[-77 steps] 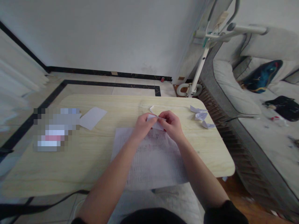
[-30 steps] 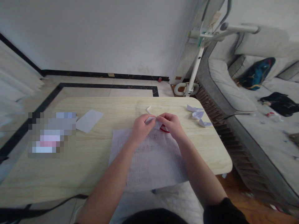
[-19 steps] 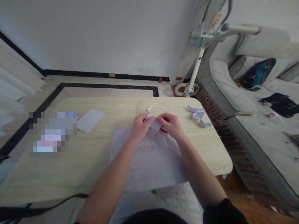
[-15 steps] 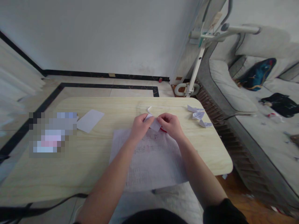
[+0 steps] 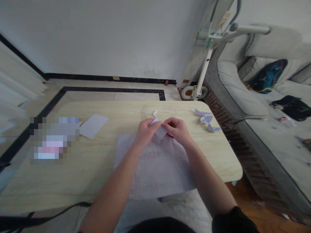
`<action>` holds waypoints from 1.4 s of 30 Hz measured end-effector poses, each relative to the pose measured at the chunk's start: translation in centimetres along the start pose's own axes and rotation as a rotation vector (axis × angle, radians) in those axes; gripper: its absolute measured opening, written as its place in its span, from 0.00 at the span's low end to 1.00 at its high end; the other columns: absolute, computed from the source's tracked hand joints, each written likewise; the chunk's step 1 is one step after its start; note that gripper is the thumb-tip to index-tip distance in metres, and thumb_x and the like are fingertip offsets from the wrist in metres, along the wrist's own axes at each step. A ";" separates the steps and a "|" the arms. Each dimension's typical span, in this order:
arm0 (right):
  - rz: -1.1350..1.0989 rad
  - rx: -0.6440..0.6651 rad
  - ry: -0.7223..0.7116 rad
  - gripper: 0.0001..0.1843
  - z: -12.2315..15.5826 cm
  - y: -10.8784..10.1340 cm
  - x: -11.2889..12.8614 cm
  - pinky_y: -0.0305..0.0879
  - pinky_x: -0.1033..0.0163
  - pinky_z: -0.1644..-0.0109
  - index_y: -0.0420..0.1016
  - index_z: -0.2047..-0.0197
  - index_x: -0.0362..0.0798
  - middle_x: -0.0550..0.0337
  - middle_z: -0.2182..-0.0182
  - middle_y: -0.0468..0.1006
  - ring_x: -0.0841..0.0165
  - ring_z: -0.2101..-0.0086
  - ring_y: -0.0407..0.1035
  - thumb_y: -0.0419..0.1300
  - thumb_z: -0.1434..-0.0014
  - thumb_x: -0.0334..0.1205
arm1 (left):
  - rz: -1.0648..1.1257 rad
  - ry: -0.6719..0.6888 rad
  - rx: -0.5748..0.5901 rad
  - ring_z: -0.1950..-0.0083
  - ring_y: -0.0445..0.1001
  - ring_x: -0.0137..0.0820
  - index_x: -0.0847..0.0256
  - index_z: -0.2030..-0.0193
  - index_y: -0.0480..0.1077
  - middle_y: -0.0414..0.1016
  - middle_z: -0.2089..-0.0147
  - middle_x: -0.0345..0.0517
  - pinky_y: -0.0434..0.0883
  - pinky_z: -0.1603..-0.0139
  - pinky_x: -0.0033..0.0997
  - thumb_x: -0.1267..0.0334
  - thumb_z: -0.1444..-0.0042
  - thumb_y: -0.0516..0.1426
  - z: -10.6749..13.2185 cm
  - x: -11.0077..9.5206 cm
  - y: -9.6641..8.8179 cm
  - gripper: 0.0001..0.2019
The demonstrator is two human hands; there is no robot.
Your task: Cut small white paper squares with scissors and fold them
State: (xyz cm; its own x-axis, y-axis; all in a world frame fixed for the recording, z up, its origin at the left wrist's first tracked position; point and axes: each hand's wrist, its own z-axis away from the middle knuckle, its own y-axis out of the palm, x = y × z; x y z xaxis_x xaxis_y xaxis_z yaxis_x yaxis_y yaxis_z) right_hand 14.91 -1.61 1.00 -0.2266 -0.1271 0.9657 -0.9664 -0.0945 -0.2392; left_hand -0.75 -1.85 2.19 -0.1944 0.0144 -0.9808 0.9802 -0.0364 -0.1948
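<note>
My left hand (image 5: 145, 132) and my right hand (image 5: 178, 130) meet over the middle of a light wooden table (image 5: 102, 158). Both pinch a small folded piece of white paper (image 5: 159, 128) held just above the table. Fingers of both hands are curled on its edges. Under my wrists lies a large printed sheet (image 5: 157, 165) that hangs over the near edge. A bit of something red (image 5: 170, 135) shows beneath my right hand. A tiny paper scrap (image 5: 155, 113) lies just beyond the hands.
A blank white slip (image 5: 93, 125) lies to the left, next to a blurred-out patch (image 5: 54, 138). Three small folded paper shapes (image 5: 207, 120) sit near the table's right end. A grey sofa (image 5: 262, 106) and a white stand (image 5: 201, 74) are on the right.
My hands have stayed at the same spot on the folded paper, with only slight shifts of the fingers. The view has drifted a little.
</note>
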 end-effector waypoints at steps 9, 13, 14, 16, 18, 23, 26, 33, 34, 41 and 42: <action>-0.006 0.010 0.008 0.14 0.0 0.1 0.2 0.57 0.68 0.75 0.73 0.71 0.45 0.62 0.78 0.71 0.74 0.77 0.61 0.61 0.47 0.48 | 0.031 -0.019 -0.113 0.76 0.59 0.25 0.62 0.78 0.69 0.60 0.80 0.36 0.56 0.77 0.24 0.53 0.52 0.58 0.0 -0.1 -0.2 0.14; 0.014 0.014 -0.002 0.13 0.0 0.1 0.2 0.56 0.68 0.75 0.73 0.72 0.45 0.62 0.78 0.70 0.74 0.77 0.61 0.61 0.47 0.47 | 0.025 -0.013 -0.143 0.76 0.58 0.25 0.62 0.78 0.69 0.60 0.80 0.36 0.55 0.77 0.24 0.53 0.53 0.59 0.0 0.0 -0.2 0.14; 0.014 0.013 -0.004 0.13 0.0 0.0 0.1 0.56 0.68 0.75 0.73 0.72 0.45 0.62 0.78 0.71 0.74 0.77 0.61 0.61 0.47 0.47 | 0.039 -0.022 -0.140 0.76 0.59 0.25 0.62 0.78 0.69 0.60 0.80 0.37 0.55 0.77 0.24 0.53 0.53 0.59 0.0 0.0 -0.2 0.14; 0.000 0.006 -0.007 0.13 0.0 0.0 0.1 0.56 0.68 0.75 0.72 0.72 0.45 0.62 0.78 0.71 0.74 0.77 0.61 0.61 0.47 0.47 | 0.086 -0.042 -0.123 0.76 0.60 0.25 0.62 0.77 0.70 0.62 0.79 0.37 0.56 0.77 0.24 0.52 0.54 0.59 0.0 0.0 -0.1 0.14; -0.024 -0.006 -0.001 0.14 0.0 0.1 0.1 0.56 0.68 0.75 0.72 0.72 0.45 0.62 0.78 0.70 0.74 0.78 0.60 0.61 0.47 0.49 | 0.149 -0.060 -0.102 0.75 0.62 0.26 0.62 0.74 0.71 0.65 0.78 0.38 0.59 0.76 0.24 0.52 0.54 0.60 0.0 -0.1 0.0 0.14; -0.047 -0.001 0.028 0.15 0.0 0.1 0.2 0.54 0.67 0.76 0.72 0.71 0.45 0.64 0.79 0.68 0.75 0.79 0.59 0.61 0.47 0.50 | 0.196 -0.085 -0.086 0.76 0.63 0.25 0.63 0.74 0.71 0.66 0.78 0.38 0.60 0.76 0.24 0.53 0.54 0.60 0.0 -0.3 0.1 0.14; -0.029 0.031 0.036 0.13 0.1 0.2 0.5 0.54 0.67 0.76 0.72 0.72 0.45 0.63 0.79 0.69 0.75 0.79 0.59 0.61 0.47 0.48 | 0.221 -0.101 -0.114 0.76 0.64 0.25 0.63 0.74 0.71 0.66 0.78 0.38 0.60 0.77 0.24 0.53 0.54 0.60 -0.1 0.0 -0.1 0.13; -0.062 0.132 0.053 0.12 0.3 0.2 1.4 0.53 0.67 0.77 0.71 0.73 0.45 0.66 0.81 0.66 0.75 0.80 0.57 0.61 0.47 0.46 | 0.278 -0.140 -0.149 0.76 0.65 0.25 0.64 0.71 0.72 0.68 0.77 0.39 0.61 0.78 0.24 0.54 0.57 0.62 -0.3 0.2 -0.1 0.14; -0.068 0.151 0.062 0.13 0.3 0.2 1.4 0.53 0.67 0.77 0.70 0.73 0.45 0.66 0.81 0.66 0.76 0.80 0.57 0.61 0.47 0.46 | 0.284 -0.148 -0.147 0.76 0.65 0.25 0.64 0.71 0.72 0.68 0.76 0.40 0.61 0.77 0.24 0.54 0.57 0.62 -0.3 0.2 0.0 0.14; -0.072 0.309 0.027 0.16 0.6 0.4 1.4 0.54 0.67 0.74 0.66 0.76 0.45 0.64 0.80 0.67 0.75 0.78 0.59 0.58 0.42 0.47 | 0.257 -0.141 -0.164 0.76 0.66 0.26 0.65 0.69 0.74 0.69 0.77 0.39 0.62 0.77 0.24 0.52 0.58 0.63 -0.3 0.4 0.0 0.16; -0.070 0.328 0.016 0.17 0.7 0.4 1.5 0.54 0.67 0.74 0.66 0.77 0.45 0.64 0.80 0.67 0.76 0.78 0.59 0.57 0.42 0.47 | 0.256 -0.136 -0.164 0.76 0.66 0.26 0.65 0.69 0.74 0.69 0.77 0.39 0.62 0.77 0.24 0.53 0.57 0.63 -0.3 0.4 0.1 0.16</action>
State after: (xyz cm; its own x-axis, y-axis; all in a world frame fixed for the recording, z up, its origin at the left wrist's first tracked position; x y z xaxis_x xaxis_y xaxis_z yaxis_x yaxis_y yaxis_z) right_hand 14.26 -2.48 2.24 -0.1654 -0.0937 0.9818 -0.8894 -0.4159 -0.1895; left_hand -0.77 -1.52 1.75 0.0666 -0.1080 -0.9919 0.9889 0.1397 0.0511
